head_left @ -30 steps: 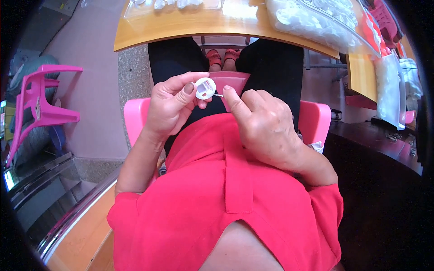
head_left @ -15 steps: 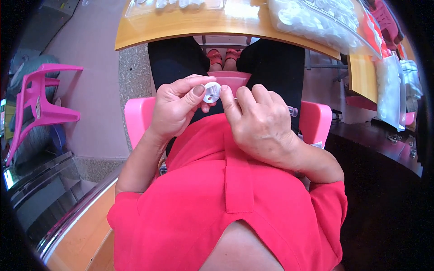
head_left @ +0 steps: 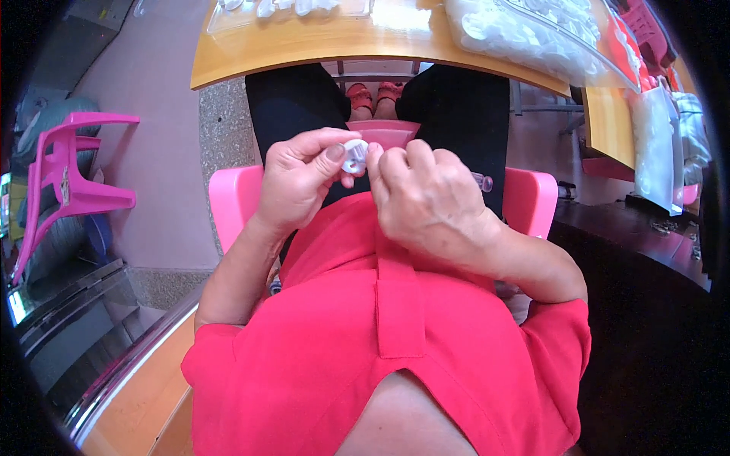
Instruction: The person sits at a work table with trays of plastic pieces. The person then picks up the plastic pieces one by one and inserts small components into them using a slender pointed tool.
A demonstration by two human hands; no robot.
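Between thumb and fingers, my left hand [head_left: 296, 178] pinches a small round white plastic part [head_left: 354, 155] with raised details on its face. My right hand [head_left: 433, 197] is closed around a slim tool, most of which it hides. Only the tool's clear purplish handle end [head_left: 483, 182] sticks out on the right side; it looks like a screwdriver. The right fingertips touch the right edge of the white part, and the tool's tip cannot be made out there. Both hands are held together above my lap.
Ahead stands a wooden table [head_left: 319, 70] bearing a clear tray [head_left: 525, 45] heaped with white plastic parts and a smaller tray [head_left: 289, 14]. A pink chair [head_left: 84, 163] stands at left. Pink armrests [head_left: 236, 201] flank me. A plastic bag [head_left: 655, 148] hangs at right.
My right hand has shifted slightly left toward the white part, bringing the tool's handle with it. The left hand keeps its pinch almost unmoved.
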